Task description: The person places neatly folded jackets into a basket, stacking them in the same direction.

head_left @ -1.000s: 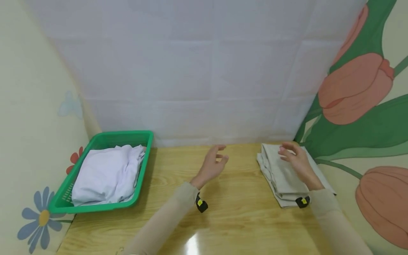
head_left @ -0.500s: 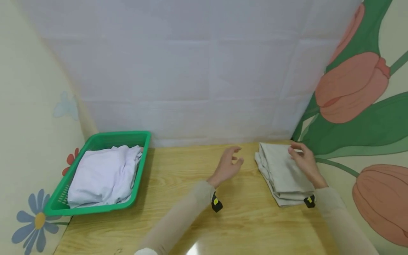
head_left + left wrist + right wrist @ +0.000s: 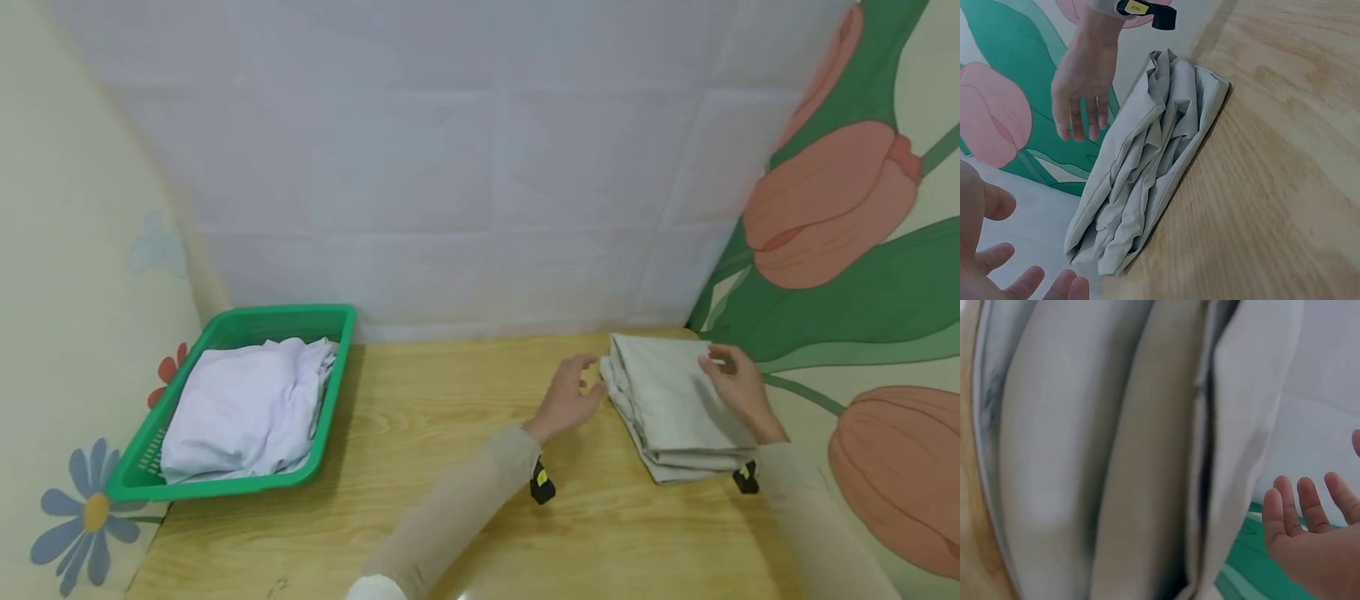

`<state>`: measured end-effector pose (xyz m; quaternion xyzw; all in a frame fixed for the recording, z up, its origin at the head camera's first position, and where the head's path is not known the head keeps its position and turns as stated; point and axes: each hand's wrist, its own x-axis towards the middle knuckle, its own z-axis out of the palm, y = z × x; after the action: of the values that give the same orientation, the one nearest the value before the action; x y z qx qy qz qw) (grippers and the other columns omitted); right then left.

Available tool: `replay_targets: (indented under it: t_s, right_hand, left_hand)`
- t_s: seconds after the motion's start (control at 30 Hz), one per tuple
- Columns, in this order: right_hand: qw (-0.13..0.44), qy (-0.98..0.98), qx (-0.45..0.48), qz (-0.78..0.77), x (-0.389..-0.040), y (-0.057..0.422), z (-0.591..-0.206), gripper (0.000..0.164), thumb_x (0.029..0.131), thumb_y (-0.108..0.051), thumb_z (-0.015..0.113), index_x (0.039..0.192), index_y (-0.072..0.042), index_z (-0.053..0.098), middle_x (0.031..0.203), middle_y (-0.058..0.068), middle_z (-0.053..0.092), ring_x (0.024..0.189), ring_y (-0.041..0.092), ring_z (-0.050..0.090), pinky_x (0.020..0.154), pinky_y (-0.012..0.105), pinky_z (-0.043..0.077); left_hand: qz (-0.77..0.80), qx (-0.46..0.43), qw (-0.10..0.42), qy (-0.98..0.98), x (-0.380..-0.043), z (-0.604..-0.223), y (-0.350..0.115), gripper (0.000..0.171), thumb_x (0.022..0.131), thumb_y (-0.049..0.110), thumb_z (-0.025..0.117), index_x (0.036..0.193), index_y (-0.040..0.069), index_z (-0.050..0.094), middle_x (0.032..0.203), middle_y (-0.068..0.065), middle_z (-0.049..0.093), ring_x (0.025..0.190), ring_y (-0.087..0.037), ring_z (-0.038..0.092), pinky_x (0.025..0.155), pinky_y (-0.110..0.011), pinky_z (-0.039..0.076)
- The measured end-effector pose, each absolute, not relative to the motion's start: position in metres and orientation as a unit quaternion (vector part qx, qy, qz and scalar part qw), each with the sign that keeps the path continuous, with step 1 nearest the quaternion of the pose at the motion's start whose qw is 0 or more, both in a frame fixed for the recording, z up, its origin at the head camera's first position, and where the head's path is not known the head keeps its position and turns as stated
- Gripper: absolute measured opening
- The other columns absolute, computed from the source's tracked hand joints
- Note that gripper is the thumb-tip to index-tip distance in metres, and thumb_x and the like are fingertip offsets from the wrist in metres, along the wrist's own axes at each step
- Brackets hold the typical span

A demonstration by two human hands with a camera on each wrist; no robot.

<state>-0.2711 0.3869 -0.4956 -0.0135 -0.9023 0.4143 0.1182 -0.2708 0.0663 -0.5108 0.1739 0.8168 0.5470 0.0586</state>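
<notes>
A folded stack of light grey-beige cloth (image 3: pixel 675 396) lies at the table's right side. Just left of it is my left hand (image 3: pixel 567 400), fingers loosely bent and apart from the fabric. My right hand (image 3: pixel 742 393) is at the stack's right edge, above or beside it; contact cannot be told. In the left wrist view, the cloth's crumpled layers (image 3: pixel 1147 169) face me, with my left hand's fingers (image 3: pixel 1025 284) spread near its lower end. The right wrist view shows the thick folds (image 3: pixel 1141 456) up close and relaxed fingers (image 3: pixel 1313 506) with nothing between them.
A green plastic basket (image 3: pixel 341 400) holding white folded cloth (image 3: pixel 243 408) stands on the left of the wooden table (image 3: pixel 442 433). A white sheet (image 3: pixel 435 183) hangs behind. The right wall (image 3: pixel 832 208) has painted tulips and stands close beside the cloth stack.
My left hand has moved right across the table toward the grey-beige stack. My right hand has shifted right, from over the stack to its right edge. The basket stays put.
</notes>
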Motion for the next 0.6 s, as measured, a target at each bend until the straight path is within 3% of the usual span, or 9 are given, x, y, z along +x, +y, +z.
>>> replay_targets:
  t_s: [0.13,0.2,0.3,0.4,0.43,0.53,0.6]
  right_hand:
    - [0.113,-0.902,-0.044,0.414,-0.269,0.394,-0.502,0.059,0.113,-0.036,0.052,0.150,0.010,0.048,0.147,0.035,0.053,0.130,0.049,0.054,0.083,0.007,0.039]
    - [0.109,-0.902,-0.058,0.414,-0.268,0.398,-0.504,0.060,0.113,-0.036,0.051,0.151,0.010,0.047,0.150,0.035,0.051,0.133,0.050,0.053,0.088,0.012,0.043]
    - [0.101,-0.903,-0.072,0.411,-0.266,0.403,-0.505,0.063,0.113,-0.039,0.049,0.153,0.009,0.045,0.153,0.036,0.047,0.138,0.053,0.049,0.103,0.036,0.050]
    - [0.093,-0.905,-0.075,0.409,-0.264,0.408,-0.507,0.065,0.113,-0.041,0.047,0.154,0.010,0.044,0.154,0.038,0.046,0.140,0.056,0.047,0.108,0.063,0.045]
    - [0.089,-0.905,-0.072,0.409,-0.262,0.409,-0.508,0.066,0.113,-0.041,0.047,0.154,0.010,0.043,0.154,0.039,0.045,0.139,0.057,0.047,0.107,0.066,0.043]
    - [0.076,-0.909,-0.062,0.405,-0.259,0.415,-0.512,0.068,0.113,-0.042,0.045,0.156,0.011,0.041,0.154,0.041,0.044,0.138,0.058,0.045,0.105,0.068,0.042]
    - [0.062,-0.911,-0.059,0.403,-0.257,0.418,-0.515,0.071,0.113,-0.043,0.044,0.157,0.012,0.039,0.155,0.041,0.041,0.139,0.058,0.043,0.105,0.068,0.042]
  left_hand:
    - [0.561,0.156,0.074,0.809,-0.270,-0.515,0.074,0.056,0.107,0.030,0.064,0.159,0.017,0.047,0.152,-0.017,0.051,0.125,-0.034,0.061,0.096,-0.038,0.056]
    - [0.567,0.152,0.075,0.806,-0.270,-0.517,0.079,0.058,0.106,0.028,0.065,0.159,0.014,0.047,0.152,-0.020,0.051,0.124,-0.034,0.061,0.097,-0.041,0.057]
    - [0.567,0.144,0.069,0.808,-0.271,-0.523,0.087,0.059,0.104,0.027,0.068,0.157,0.011,0.049,0.150,-0.022,0.052,0.115,-0.028,0.062,0.095,-0.039,0.056]
    - [0.572,0.134,0.070,0.806,-0.270,-0.529,0.095,0.061,0.102,0.028,0.071,0.157,0.011,0.050,0.150,-0.024,0.052,0.098,-0.023,0.062,0.089,-0.037,0.055]
    - [0.573,0.131,0.071,0.806,-0.270,-0.532,0.098,0.062,0.102,0.029,0.072,0.157,0.012,0.050,0.150,-0.024,0.052,0.095,-0.022,0.060,0.089,-0.037,0.055]
    - [0.580,0.125,0.073,0.802,-0.266,-0.537,0.106,0.064,0.101,0.032,0.072,0.158,0.013,0.048,0.152,-0.023,0.050,0.104,-0.024,0.061,0.099,-0.041,0.054]
    - [0.582,0.121,0.077,0.800,-0.263,-0.540,0.110,0.066,0.102,0.036,0.071,0.159,0.014,0.047,0.154,-0.022,0.049,0.121,-0.027,0.059,0.110,-0.043,0.049]
